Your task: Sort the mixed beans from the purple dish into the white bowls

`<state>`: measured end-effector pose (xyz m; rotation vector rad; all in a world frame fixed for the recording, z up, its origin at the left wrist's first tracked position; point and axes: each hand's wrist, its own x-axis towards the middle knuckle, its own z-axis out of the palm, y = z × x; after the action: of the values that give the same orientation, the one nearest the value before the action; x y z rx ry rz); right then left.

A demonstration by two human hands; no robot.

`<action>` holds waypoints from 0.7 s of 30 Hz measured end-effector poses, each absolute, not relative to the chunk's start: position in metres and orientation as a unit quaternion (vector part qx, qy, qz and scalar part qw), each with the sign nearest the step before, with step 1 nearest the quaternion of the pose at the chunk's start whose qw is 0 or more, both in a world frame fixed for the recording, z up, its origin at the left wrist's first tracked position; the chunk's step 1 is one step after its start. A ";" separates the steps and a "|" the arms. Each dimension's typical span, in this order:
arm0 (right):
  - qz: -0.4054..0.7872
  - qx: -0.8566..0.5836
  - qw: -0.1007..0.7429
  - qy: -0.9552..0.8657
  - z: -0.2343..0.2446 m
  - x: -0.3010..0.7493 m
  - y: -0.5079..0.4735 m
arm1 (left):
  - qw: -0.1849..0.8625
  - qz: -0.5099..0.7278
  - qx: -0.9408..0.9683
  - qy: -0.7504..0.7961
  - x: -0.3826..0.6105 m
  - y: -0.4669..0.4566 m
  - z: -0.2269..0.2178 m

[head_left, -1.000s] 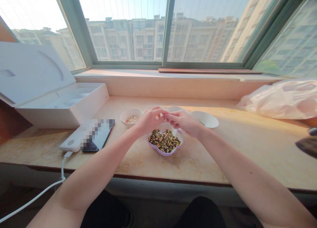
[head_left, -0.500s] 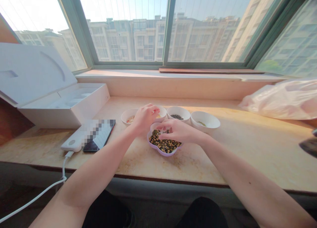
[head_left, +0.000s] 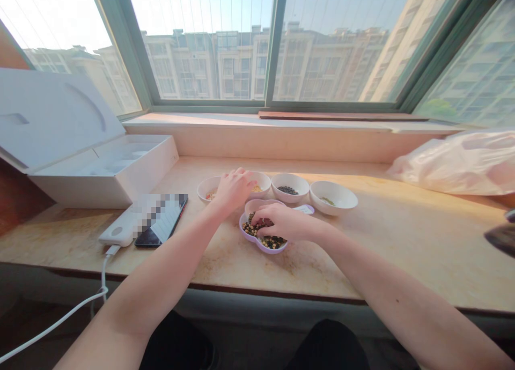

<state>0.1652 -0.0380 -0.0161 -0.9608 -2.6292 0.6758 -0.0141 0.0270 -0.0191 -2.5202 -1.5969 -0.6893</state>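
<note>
A purple-rimmed, lobed bowl (head_left: pixel 269 249) with a short handle (head_left: pixel 306 209) holds mixed beans (head_left: pixel 250 228), dark and tan. My right hand (head_left: pixel 284 222) reaches down into it, fingers curved among the beans and thumb apart from them. Over the row of white bowls is my left hand (head_left: pixel 234 189), its fingers loosely spread above the white bowl of pale yellow beans (head_left: pixel 257 188); whether it has a bean is hidden. The leftmost white bowl (head_left: pixel 204 186), partly behind that hand, has reddish-tan contents.
Right of these stand a white bowl (head_left: pixel 300 182) of black beans and a white bowl (head_left: pixel 344 198) with a few green beans. On the left lie a phone (head_left: pixel 161 228), a white power bank (head_left: pixel 120 225) with cable and an open white box (head_left: pixel 137 171). A plastic bag (head_left: pixel 458 163) lies right.
My right hand has lowered into the beans and shifted slightly, uncovering the bowl's handle. My left hand has moved slightly left, and its fingers have loosened from a bent, pinched pose.
</note>
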 end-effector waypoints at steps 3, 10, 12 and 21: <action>0.242 -0.349 0.142 -0.894 -0.018 0.166 -0.039 | 0.031 -0.229 -0.822 -0.521 -0.015 0.027 -0.020; 0.241 -0.357 0.130 -0.893 -0.021 0.171 -0.033 | 0.022 -0.238 -0.821 -0.518 -0.015 0.024 -0.018; 0.237 -0.363 0.130 -0.892 -0.021 0.172 -0.032 | 0.021 -0.242 -0.820 -0.518 -0.016 0.024 -0.018; 0.262 -0.381 0.145 -0.875 -0.017 0.173 -0.034 | 0.008 -0.253 -0.820 -0.513 -0.017 0.024 -0.019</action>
<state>0.1733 -0.0343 -0.0167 -1.0967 -2.5209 0.7550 -0.0171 0.0240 -0.0186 -2.5624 -1.6045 -0.7898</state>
